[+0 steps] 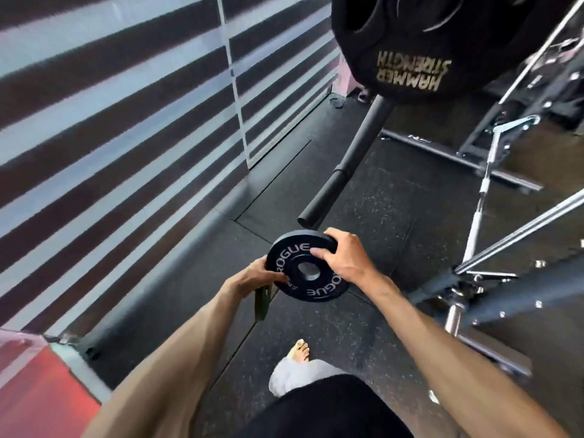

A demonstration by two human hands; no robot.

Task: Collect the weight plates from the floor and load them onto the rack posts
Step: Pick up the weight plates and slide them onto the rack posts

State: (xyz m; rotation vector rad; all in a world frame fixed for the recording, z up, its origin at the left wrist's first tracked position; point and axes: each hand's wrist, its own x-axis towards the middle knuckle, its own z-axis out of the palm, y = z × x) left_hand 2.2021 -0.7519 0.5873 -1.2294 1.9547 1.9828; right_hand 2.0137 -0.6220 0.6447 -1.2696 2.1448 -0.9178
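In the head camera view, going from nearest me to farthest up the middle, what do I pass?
Nearest first: bare foot → Rogue weight plate, gripped by the left hand and the right hand → black post → large Hammer Strength plate.

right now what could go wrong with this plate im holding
The left hand and right hand hold the small plate by its rim above a bare foot; a slip could hit toes.
The left hand also holds a green strap, which may weaken its grip.
The right thumb lies near the hole and might get pinched at the black post.
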